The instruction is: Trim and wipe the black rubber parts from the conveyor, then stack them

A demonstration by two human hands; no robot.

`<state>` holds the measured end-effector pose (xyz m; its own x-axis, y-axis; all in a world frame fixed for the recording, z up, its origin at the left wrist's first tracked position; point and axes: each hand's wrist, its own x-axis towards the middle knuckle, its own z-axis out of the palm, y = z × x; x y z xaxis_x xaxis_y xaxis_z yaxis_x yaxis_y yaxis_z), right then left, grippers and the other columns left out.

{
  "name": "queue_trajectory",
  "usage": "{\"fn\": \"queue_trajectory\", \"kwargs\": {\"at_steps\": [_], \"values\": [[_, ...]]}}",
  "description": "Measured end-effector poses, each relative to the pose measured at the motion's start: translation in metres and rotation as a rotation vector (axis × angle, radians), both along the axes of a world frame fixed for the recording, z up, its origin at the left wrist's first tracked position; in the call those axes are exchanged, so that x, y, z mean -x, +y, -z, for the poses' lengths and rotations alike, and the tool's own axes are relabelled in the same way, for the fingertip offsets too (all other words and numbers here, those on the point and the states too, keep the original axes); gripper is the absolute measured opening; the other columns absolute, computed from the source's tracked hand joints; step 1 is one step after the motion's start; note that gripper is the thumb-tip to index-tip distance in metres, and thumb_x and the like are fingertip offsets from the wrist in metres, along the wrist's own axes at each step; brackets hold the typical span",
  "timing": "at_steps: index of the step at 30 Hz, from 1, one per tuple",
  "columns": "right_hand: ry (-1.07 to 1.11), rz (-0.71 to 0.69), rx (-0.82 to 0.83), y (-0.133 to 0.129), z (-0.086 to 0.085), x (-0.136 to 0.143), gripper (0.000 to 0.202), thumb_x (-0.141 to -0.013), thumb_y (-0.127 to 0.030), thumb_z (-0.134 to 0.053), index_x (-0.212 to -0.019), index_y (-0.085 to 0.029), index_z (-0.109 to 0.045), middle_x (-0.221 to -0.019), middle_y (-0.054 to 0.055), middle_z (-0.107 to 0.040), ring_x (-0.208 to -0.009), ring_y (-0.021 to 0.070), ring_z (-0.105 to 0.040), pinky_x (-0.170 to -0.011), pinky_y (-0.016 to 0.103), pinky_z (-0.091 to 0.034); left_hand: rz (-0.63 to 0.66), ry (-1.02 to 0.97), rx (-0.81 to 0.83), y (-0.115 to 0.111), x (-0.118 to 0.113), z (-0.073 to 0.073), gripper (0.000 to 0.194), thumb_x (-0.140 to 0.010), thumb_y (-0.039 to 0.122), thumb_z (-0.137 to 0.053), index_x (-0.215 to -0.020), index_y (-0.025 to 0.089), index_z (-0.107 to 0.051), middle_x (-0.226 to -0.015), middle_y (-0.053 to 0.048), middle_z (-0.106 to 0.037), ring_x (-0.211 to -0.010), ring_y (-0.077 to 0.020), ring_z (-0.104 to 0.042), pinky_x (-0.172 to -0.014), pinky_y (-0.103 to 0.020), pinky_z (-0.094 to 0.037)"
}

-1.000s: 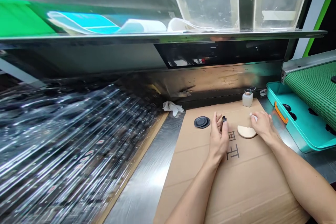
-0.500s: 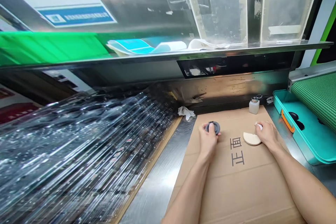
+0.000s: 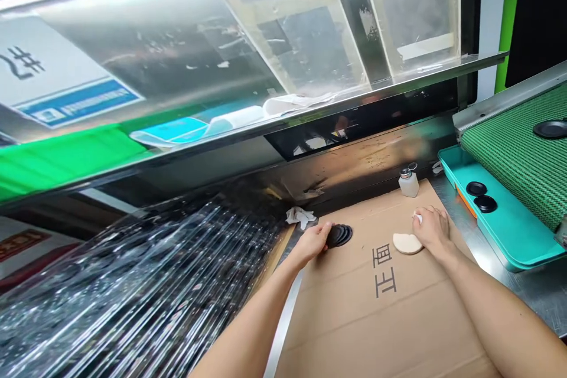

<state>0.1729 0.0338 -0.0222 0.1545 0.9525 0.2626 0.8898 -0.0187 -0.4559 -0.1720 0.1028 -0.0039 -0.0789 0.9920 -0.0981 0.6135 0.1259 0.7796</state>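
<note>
Two bare hands work over a flat cardboard sheet (image 3: 345, 319) on the metal counter (image 3: 547, 301) in the head view. At the sheet's left edge, toward its far left corner, the left hand (image 3: 315, 241) has its thumb and fingers pinched on the rim of the leftmost of several black round discs (image 3: 342, 235), which lie overlapping in a short row; whether that disc is raised, I cannot tell. Near the right edge of the sheet, the right hand (image 3: 432, 227) is curled around a small white wad (image 3: 417, 219), mostly hidden by the fingers. Just beside it, partly behind the wrist, lies a cream pad (image 3: 405, 244) with a notch in its far side. Black printed characters (image 3: 383, 269) mark the cardboard between the hands. A translucent bottle (image 3: 408, 183) with a metal-topped cap stands upright at the far right corner of the sheet. Past the far left corner, a crumpled white cloth (image 3: 300, 217) rests on the counter. Clear plastic trays (image 3: 155, 295) fill the left side. Along the right, a teal bin (image 3: 522, 233) holds two black lids (image 3: 486, 204), beneath the end of a green conveyor belt (image 3: 518, 142).
</note>
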Motion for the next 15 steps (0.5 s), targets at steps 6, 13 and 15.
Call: {"fn": "queue_trajectory", "kwargs": {"at_steps": [6,13,15], "values": [[0.0,0.007,-0.008,0.002,0.004,0.0,0.025,-0.093,-0.025,-0.049,-0.103,-0.02,-0.071,-0.102,0.01,-0.07,-0.101,0.0232,-0.061,-0.085,0.035,-0.034,-0.015,-0.113,0.032,-0.003,-0.003,-0.007,0.077,-0.079,0.078,-0.048,-0.102,0.008,-0.07,-0.071,-0.009,-0.066,-0.051,-0.0158,-0.052,-0.046,-0.026,-0.034],[0.019,-0.003,-0.01,0.002,0.004,-0.001,0.024,-0.093,-0.025,-0.051,-0.103,-0.021,-0.072,-0.103,0.009,-0.07,-0.101,0.0232,-0.061,-0.085,0.035,-0.034,0.082,-0.1,-0.044,-0.02,-0.026,-0.024,0.069,-0.042,0.046,-0.091,-0.1,0.014,-0.072,-0.095,-0.012,-0.073,-0.085,-0.0268,-0.065,-0.067,-0.031,-0.05],[0.018,-0.004,-0.002,0.002,0.003,-0.002,0.024,-0.093,-0.026,-0.051,-0.103,-0.022,-0.072,-0.104,0.009,-0.07,-0.101,0.0233,-0.061,-0.086,0.035,-0.034,0.079,-0.055,-0.096,-0.022,-0.028,-0.028,0.065,-0.039,0.042,-0.092,-0.094,0.015,-0.072,-0.093,-0.011,-0.073,-0.088,-0.0294,-0.065,-0.071,-0.033,-0.051]]}}
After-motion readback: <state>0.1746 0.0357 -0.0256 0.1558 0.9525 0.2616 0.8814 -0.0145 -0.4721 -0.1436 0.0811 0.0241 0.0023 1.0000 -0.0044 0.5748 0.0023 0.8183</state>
